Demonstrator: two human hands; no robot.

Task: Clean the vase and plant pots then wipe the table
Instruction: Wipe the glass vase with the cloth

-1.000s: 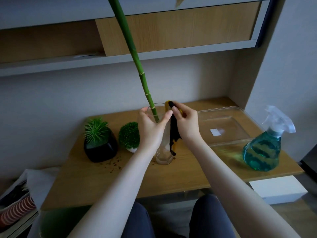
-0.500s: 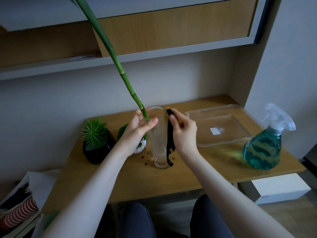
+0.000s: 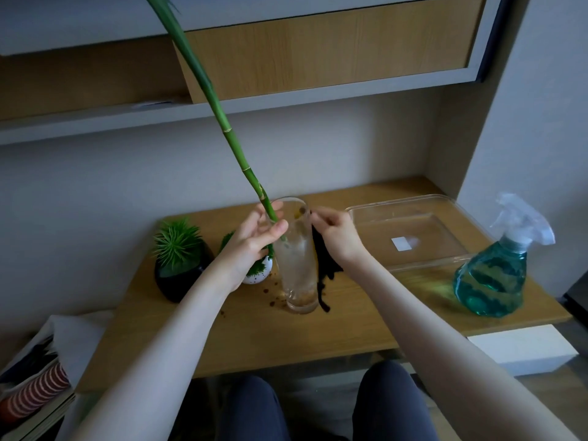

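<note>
Left hand [image 3: 251, 240]: fingers curled around the green stalk [image 3: 222, 122] at the vase rim, thumb pressed on its near side; right hand [image 3: 334, 233]: fingers pinched narrow on a dark cloth [image 3: 324, 265] hanging against the right side of the vase. Glass vase [image 3: 297, 259] stands upright at centre frame on the bench [image 3: 350, 329], long axis vertical; the stalk leans from the vase mouth toward the upper left of the frame. Brown specks lie around the vase base; black pot [image 3: 181, 275] and white pot [image 3: 259, 273] left of it; clear tray [image 3: 410, 230] and spray bottle [image 3: 496, 268] at right; wooden shelving above.
</note>
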